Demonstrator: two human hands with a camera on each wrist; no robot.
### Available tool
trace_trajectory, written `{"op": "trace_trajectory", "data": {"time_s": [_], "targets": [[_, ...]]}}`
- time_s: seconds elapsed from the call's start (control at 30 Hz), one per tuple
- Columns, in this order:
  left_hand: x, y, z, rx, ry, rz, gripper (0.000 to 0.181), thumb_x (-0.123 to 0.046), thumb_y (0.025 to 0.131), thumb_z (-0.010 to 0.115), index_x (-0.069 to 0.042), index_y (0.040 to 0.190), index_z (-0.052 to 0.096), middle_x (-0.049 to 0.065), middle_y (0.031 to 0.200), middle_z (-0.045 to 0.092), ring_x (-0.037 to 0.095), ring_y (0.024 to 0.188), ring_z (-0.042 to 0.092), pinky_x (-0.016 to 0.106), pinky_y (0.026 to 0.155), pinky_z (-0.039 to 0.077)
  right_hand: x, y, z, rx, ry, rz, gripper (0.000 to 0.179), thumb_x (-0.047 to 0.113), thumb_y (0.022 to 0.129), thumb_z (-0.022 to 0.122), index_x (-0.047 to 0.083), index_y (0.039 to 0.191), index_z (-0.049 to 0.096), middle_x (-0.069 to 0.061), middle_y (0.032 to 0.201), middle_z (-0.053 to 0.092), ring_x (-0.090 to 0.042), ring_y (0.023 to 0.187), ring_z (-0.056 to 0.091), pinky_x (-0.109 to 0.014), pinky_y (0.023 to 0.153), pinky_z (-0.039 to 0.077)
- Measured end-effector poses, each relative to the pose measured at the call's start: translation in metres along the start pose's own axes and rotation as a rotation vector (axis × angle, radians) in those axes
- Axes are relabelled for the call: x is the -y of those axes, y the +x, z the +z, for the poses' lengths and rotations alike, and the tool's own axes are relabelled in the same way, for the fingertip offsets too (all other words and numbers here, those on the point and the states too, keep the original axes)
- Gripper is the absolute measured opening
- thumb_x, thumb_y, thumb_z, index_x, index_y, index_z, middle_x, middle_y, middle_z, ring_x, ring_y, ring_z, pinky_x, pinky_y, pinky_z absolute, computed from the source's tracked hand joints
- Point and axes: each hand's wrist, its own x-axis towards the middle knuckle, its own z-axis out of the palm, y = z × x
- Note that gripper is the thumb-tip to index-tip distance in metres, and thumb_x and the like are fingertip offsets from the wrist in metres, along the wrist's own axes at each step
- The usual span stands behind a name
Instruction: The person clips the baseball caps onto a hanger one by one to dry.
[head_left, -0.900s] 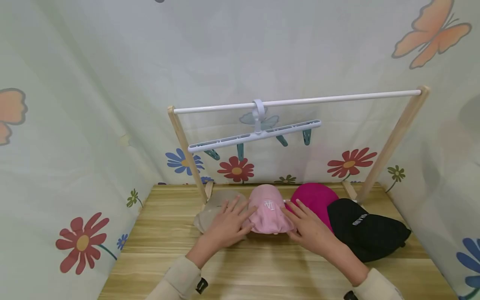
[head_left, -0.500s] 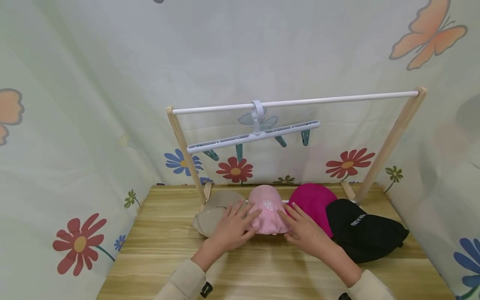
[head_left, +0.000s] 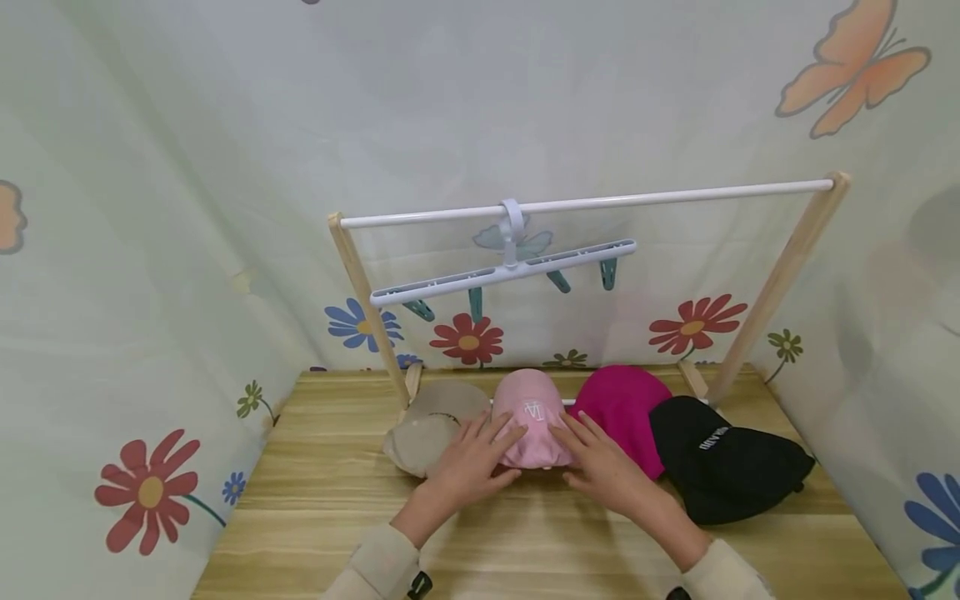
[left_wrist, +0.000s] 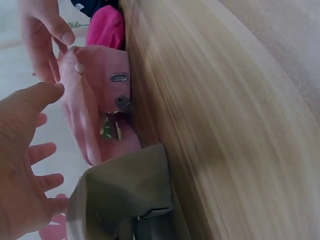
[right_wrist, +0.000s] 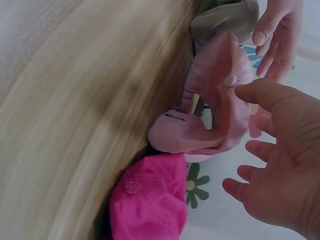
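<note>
A pink cap (head_left: 531, 396) with a white embroidered logo sits on the wooden table between both hands. My left hand (head_left: 467, 461) is at its left side, fingers spread and fairly straight, overlapping the cap's edge in the head view. On the other side, my right hand (head_left: 613, 468) reaches to the cap with extended fingers. Both wrist views show the thumbs near the button on top of the pink cap (right_wrist: 200, 135), whose back strap has a metal buckle (left_wrist: 119, 77). Left of it lies a beige cap (head_left: 435, 417); to its right are a magenta cap (head_left: 622, 408) and a black cap (head_left: 727, 462).
Behind the caps stands a wooden rack with a white rod (head_left: 675, 197). From the rod hangs a tilted pale hanger (head_left: 502, 273) with several teal clips (head_left: 608, 273). Printed fabric walls (head_left: 150, 292) surround the wooden table (head_left: 300, 500) at the back and sides.
Both hands have moved slightly inward around the pink cap, uncovering more of the beige cap. The caps lie nearly as before, and the head view has shifted a little.
</note>
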Motion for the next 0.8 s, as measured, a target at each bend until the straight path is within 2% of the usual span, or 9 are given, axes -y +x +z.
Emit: {"op": "trace_trajectory", "data": {"time_s": [0.2,0.53,0.8], "targets": [[-0.001,0.000,0.005,0.011,-0.011,-0.002,0.069,-0.056,0.096,0.062,-0.030,0.156,0.039,0.004,0.164,0.034,0.038,0.147,0.035,0.061,0.113,0.037,-0.004,-0.001,0.007,0.017,0.034,0.016,0.073,0.012,0.083,0.083,0.004,0.148,0.050,-0.023,0.156,0.041,-0.051,0.143,0.033,-0.062,0.109,0.040],[-0.002,0.002,0.015,-0.022,-0.014,0.009,0.071,-0.053,0.091,0.071,-0.031,0.153,0.043,0.004,0.160,0.040,0.039,0.143,0.040,0.059,0.111,0.039,-0.009,-0.001,0.012,-0.005,0.068,0.009,0.075,0.011,0.083,0.083,0.004,0.149,0.049,-0.024,0.157,0.039,-0.051,0.144,0.032,-0.061,0.109,0.040],[-0.005,0.007,0.021,0.002,-0.018,0.023,0.078,-0.051,0.087,0.077,-0.030,0.153,0.043,0.003,0.162,0.036,0.036,0.144,0.039,0.056,0.113,0.039,-0.011,-0.001,0.018,-0.061,0.071,-0.037,0.075,0.005,0.080,0.085,0.001,0.146,0.050,-0.027,0.154,0.041,-0.052,0.139,0.038,-0.061,0.104,0.045]]}}
